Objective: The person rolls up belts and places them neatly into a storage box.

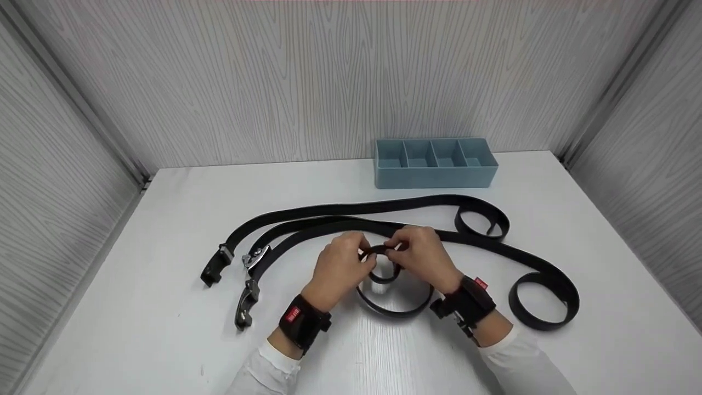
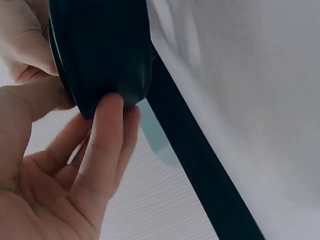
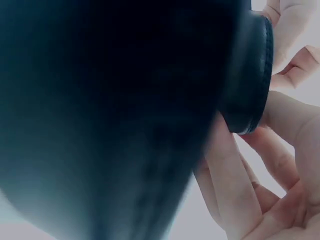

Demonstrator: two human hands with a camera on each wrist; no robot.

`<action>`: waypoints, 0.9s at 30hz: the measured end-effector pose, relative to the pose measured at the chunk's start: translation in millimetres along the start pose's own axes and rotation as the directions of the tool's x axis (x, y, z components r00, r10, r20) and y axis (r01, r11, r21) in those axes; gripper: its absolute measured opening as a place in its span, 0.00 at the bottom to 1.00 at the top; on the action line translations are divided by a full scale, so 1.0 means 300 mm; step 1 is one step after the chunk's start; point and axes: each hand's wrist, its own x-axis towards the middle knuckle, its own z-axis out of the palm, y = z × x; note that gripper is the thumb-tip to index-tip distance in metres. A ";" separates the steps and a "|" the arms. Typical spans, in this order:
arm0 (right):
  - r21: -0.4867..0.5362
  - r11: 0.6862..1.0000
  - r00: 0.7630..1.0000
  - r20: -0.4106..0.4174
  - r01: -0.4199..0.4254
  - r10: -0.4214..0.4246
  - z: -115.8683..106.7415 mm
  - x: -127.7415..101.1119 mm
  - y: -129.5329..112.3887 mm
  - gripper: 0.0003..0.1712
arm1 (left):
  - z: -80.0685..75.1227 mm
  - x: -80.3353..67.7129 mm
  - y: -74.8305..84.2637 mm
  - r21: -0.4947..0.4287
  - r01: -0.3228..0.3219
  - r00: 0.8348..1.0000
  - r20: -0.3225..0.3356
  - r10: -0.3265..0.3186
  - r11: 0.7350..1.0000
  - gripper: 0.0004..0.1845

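Both hands work at a small coil in a black belt point(image 1: 384, 280), just over the middle of the table. My left hand point(image 1: 341, 269) pinches the coil's left side between thumb and fingers; in the left wrist view the fingers lie against the wide black strap point(image 2: 105, 55). On the opposite side my right hand point(image 1: 425, 258) pinches the coil with its thumb and fingertips. A wider loop of strap point(image 1: 395, 314) hangs below the coil, towards me. In the right wrist view the near strap point(image 3: 115, 100) is blurred and covers much of the picture.
Two more black belts lie stretched across the table, ending in coils point(image 1: 507, 219) point(image 1: 570, 302) at the right. Metal buckles point(image 1: 216, 267) point(image 1: 247, 304) lie at the left, with a silver buckle point(image 1: 258, 258) between them. A blue four-slot box point(image 1: 436, 178) stands behind.
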 end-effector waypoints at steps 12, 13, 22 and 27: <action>0.046 0.997 0.998 0.033 -0.061 0.059 -0.016 0.009 0.002 0.05 | 0.005 0.000 -0.001 0.006 0.070 0.995 0.069 -0.070 0.998 0.07; 0.046 0.997 0.998 0.037 -0.059 0.058 -0.019 0.010 0.001 0.05 | 0.005 -0.001 0.000 0.014 0.059 0.996 0.068 -0.060 0.998 0.07; -0.009 1.000 0.999 0.045 0.006 -0.005 -0.020 0.009 0.000 0.07 | 0.008 -0.003 0.004 0.058 -0.032 0.998 0.051 0.029 0.998 0.06; -0.021 1.000 1.000 -0.018 0.019 -0.019 -0.009 0.006 0.005 0.07 | 0.012 -0.004 0.002 0.039 -0.007 1.000 0.029 0.005 0.999 0.09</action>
